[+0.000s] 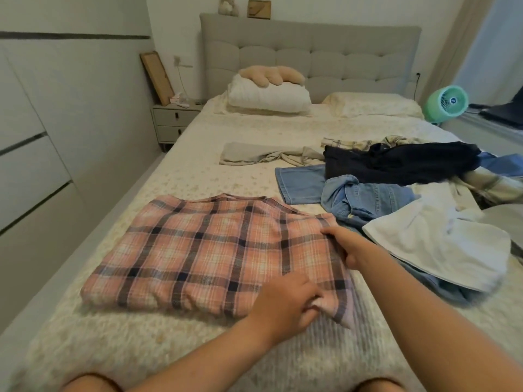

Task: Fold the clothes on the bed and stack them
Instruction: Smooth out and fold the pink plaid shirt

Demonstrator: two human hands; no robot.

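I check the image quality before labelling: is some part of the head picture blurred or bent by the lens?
Head view: soft, even light, no glare; the white garment at the right edge is smeared; the wardrobe wall lines bend from the wide angle; the plaid shirt and both hands look fairly sharp.

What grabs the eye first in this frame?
The pink plaid shirt, folded flat on the near left of the bed, with the left hand pinching its near right corner and the right hand gripping its right edge. Next, the unfolded heap to the right: jeans, a dark garment and a white garment. A green fan stands by the bed's far right.
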